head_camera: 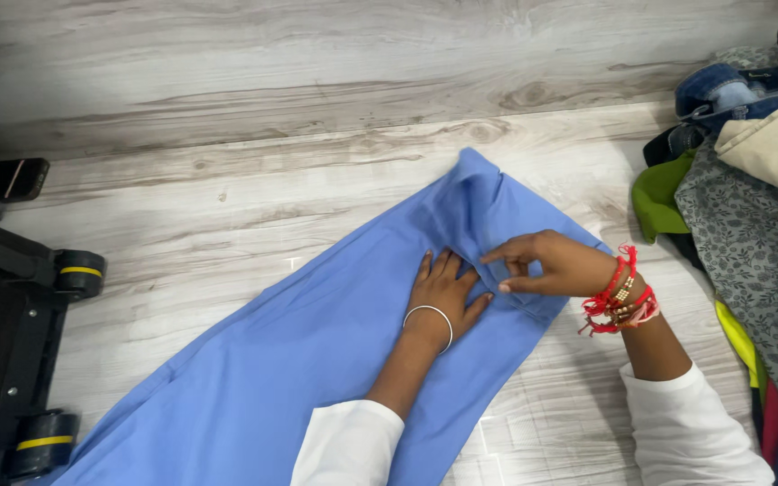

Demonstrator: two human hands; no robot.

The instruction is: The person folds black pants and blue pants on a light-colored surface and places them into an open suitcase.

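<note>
My left hand [444,292] presses flat, fingers apart, on the blue cloth [317,342] spread mid-floor. My right hand [547,263] fingers pinch its fold. Clothes pile [749,198] at the floor's right edge.

sleeves: white, loose, ending at the forearms on both arms
left wrist: one thin silver bangle [429,315]
right wrist: red thread bands and beaded bracelets [620,297]

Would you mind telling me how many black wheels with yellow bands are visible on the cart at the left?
2. One wheel sits at the left edge, level with the blue garment; the other wheel is near the bottom-left corner. The black cart frame may hide more.
</note>
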